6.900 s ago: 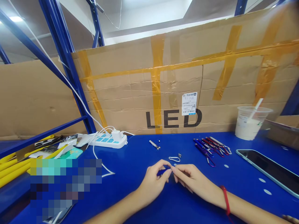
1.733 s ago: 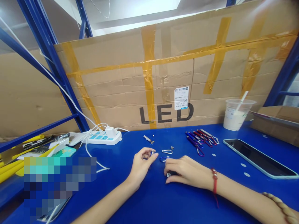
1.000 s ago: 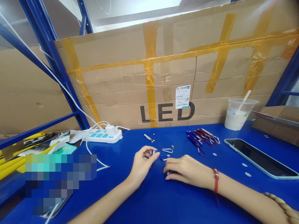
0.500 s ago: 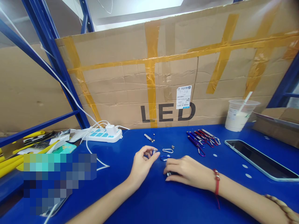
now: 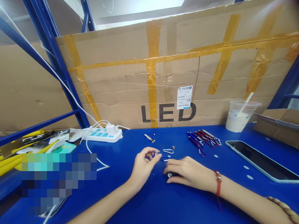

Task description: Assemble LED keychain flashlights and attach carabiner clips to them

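Note:
My left hand (image 5: 143, 164) rests on the blue table (image 5: 177, 202), thumb and forefinger pinched on a small silver part (image 5: 155, 153). My right hand (image 5: 187, 171) lies palm down beside it, fingers curled over a small dark piece (image 5: 169, 175) that is mostly hidden. A blue clip (image 5: 165, 159) lies between the two hands. Just beyond them lie a silver carabiner clip (image 5: 168, 151) and a tiny metal cap (image 5: 173, 147). Further back sits a small silver flashlight body (image 5: 148, 138).
A row of several blue, red and silver keychain flashlights (image 5: 202, 138) lies at the right, with a phone (image 5: 261, 160) and a plastic cup with a straw (image 5: 240, 115) beyond. A white power strip (image 5: 102, 135) with cables sits at the left. A taped cardboard wall (image 5: 168, 81) marked LED stands behind.
The hands were joined on a blue piece 6.9 s ago and now lie apart, the right one flat on the table. Over the last second little has moved.

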### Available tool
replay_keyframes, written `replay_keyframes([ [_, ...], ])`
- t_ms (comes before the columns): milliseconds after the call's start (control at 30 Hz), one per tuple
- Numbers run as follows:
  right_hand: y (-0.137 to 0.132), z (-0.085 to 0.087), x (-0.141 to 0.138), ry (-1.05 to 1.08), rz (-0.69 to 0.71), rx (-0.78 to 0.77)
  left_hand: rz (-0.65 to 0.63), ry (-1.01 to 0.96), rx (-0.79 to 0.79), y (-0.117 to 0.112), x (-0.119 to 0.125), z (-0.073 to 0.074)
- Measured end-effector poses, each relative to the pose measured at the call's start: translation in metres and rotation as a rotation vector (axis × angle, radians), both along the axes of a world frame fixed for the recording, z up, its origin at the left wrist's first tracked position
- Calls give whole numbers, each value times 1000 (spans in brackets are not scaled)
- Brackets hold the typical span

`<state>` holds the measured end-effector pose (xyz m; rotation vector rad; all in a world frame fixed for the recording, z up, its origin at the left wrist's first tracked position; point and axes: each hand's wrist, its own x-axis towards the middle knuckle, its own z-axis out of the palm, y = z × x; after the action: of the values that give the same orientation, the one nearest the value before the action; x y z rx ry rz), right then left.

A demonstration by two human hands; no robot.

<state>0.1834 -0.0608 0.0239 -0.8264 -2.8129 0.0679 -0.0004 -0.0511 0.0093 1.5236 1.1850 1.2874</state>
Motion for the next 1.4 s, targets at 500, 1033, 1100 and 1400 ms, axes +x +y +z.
replay_keyframes([
  [500,2,-1,-1,23,11,-8,-71,42,-6,-2,1,-1],
  [1033,2,-2,1,30,9,35,-22,16,-22,3,-1,1],
  [1100,3,-2,2,37,2,39,-16,10,-33,3,-2,2],
  [1400,5,-2,2,61,20,26,9,0,-33,4,-3,0],
])
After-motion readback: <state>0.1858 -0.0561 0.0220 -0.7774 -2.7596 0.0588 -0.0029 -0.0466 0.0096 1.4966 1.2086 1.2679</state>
